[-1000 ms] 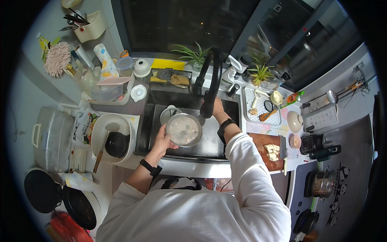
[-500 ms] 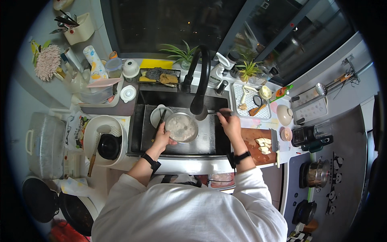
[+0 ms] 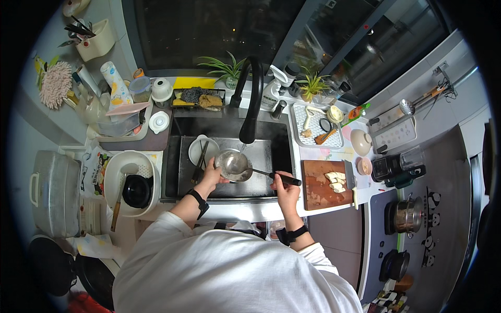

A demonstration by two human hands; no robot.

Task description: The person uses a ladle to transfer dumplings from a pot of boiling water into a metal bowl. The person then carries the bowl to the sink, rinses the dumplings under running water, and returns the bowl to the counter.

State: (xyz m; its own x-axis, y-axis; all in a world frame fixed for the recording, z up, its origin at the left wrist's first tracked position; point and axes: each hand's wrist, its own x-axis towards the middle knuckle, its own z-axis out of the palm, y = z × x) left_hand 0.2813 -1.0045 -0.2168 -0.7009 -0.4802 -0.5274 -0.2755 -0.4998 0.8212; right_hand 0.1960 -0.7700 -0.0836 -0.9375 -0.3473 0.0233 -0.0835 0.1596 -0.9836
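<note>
fingers of right hand grip pan handle; left hand seemingly cups its half-hidden rim.

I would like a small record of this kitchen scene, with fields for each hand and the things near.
place: sink under a black tap
left hand: on the rim of a small metal pan
right hand: grips the pan's dark handle
in sink: white bowl with chopsticks
right of sink: wooden cutting board with pale slices

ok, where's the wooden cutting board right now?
Head view: the wooden cutting board lies on the counter right of the sink, just beyond the right hand, with pale food slices on it.
</note>
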